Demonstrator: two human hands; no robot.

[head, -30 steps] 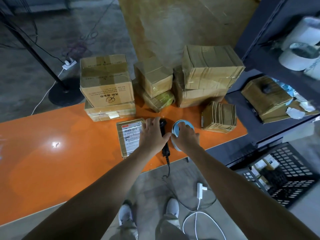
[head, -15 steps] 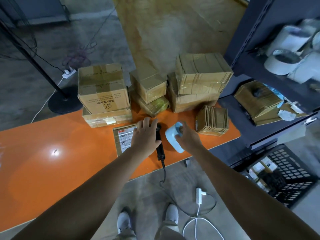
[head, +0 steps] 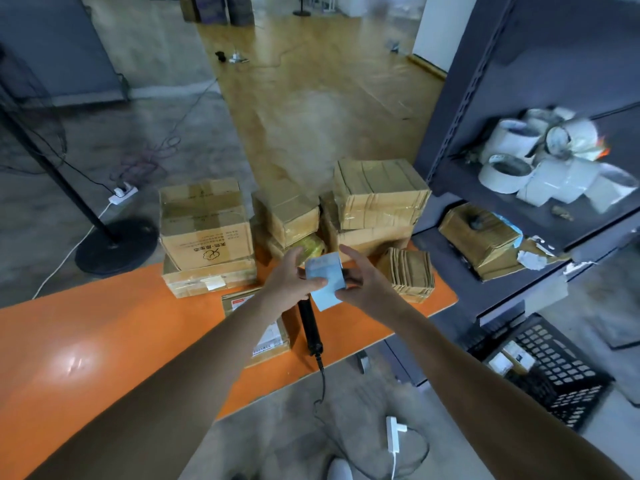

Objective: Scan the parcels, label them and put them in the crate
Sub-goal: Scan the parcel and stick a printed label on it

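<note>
**A:** Progress?

**B:** Left hand [head: 294,280] and right hand [head: 365,291] both pinch a pale blue rectangular label pack [head: 325,277]. Flat brown cardboard parcel [head: 273,336] lies on the orange worktop [head: 104,341], near edge; labelling and crating judged outstanding.

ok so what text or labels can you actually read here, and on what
Nothing is legible enough to quote.
Large carton: printed characters beside a logo, upside down, blurred.
Flat parcel: shipping label with a red strip, too small.
Parcels in the crate: white labels, too small.
Blue label roll: no print visible.
</note>
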